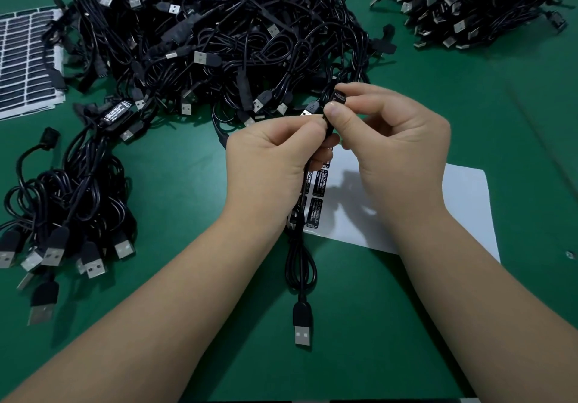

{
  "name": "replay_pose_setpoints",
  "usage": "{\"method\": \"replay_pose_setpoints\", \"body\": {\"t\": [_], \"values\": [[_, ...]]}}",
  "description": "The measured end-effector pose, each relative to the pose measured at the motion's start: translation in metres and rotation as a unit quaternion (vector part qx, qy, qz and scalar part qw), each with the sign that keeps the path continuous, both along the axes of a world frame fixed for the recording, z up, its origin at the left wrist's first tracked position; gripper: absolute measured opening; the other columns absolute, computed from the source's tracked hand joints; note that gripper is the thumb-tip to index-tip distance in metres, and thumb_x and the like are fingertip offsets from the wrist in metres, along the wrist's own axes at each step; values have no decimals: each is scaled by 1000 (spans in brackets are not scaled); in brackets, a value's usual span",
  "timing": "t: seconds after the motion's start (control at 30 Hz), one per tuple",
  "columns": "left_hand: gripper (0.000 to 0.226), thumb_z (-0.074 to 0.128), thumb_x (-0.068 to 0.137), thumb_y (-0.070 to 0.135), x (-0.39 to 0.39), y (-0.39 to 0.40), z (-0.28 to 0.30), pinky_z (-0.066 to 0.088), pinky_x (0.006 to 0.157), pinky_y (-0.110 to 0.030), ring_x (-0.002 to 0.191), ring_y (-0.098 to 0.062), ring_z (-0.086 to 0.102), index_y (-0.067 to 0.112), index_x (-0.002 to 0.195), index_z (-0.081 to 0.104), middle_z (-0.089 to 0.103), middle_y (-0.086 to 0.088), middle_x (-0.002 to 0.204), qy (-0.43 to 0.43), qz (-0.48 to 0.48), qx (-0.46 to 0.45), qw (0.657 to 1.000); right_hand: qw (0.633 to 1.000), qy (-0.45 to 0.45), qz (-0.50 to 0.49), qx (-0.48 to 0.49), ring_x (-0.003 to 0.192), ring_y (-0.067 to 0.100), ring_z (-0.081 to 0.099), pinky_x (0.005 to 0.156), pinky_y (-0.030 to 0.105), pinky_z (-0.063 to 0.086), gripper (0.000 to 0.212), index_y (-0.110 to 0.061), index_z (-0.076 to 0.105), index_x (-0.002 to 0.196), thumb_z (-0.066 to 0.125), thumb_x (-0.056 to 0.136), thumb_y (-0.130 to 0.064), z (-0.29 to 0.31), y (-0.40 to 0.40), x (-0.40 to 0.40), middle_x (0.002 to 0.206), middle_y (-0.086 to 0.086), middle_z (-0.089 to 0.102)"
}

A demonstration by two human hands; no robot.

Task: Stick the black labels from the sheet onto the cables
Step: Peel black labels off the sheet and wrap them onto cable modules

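Fingers of the left hand are curled round a black cable, pinching its small controller block from the left, while the thumb and fingers of the right hand pinch the same block from the right, near its upper end. Both hands hold it up above the green counter, close together, thumbs nearly meeting. Below the hands the cable hangs in a loop and ends in a USB plug lying on the counter between the forearms. Under the hands lies a white label sheet, most of it bare backing; a few black labels with white print sit along its left edge, just beside the hanging cable. A large tangled heap of black cables fills the far middle, a second heap lies far right, and a smaller bundle lies at left. A fuller sheet of black labels rests at the far left edge.
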State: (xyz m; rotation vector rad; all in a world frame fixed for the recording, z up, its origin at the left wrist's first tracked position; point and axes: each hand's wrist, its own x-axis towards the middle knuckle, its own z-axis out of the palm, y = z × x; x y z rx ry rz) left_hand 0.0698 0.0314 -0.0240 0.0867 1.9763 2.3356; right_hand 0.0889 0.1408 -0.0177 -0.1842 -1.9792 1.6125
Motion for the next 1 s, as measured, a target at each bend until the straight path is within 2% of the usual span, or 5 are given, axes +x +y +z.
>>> {"method": "replay_pose_setpoints", "body": {"t": [0.13,0.33,0.53,0.73,1.0], "values": [[20,63,86,3,1,-1,-1,53,65,-30,69,-21,63,9,72,76,72,-13,72,6,-3,6,1000,999,15,-10,49,53,0,47,57,12,40,25,-34,63,70,75,78,-14,-1,-1,0,93,-13,68],[19,64,86,5,0,0,0,51,60,-23,62,-13,62,9,72,76,71,-6,68,-20,-9,24,999,1000,14,-2,16,55,0,49,58,12,41,19,-29,66,74,75,79,-13,-3,-1,-1,94,-13,68],[23,64,87,6,1,2,2,50,59,-21,59,-11,61,11,68,76,70,-3,64,-40,-7,27,999,996,11,43,-74,62,5,55,64,18,49,61,-32,42,130,70,82,-7,-2,0,0,95,-5,71],[19,63,89,6,0,3,3,52,58,-21,58,-11,62,8,72,73,71,-6,66,-52,-3,11,999,986,-33,16,-163,57,7,57,55,18,47,28,-19,64,111,50,90,-8,2,4,-4,91,-1,70],[19,67,86,11,0,-1,3,50,58,-19,58,-4,61,18,70,76,71,3,63,11,22,-104,994,987,-47,3,151,72,-2,55,72,14,45,20,-34,68,101,66,88,-19,-4,12,-7,100,-16,57]]}}
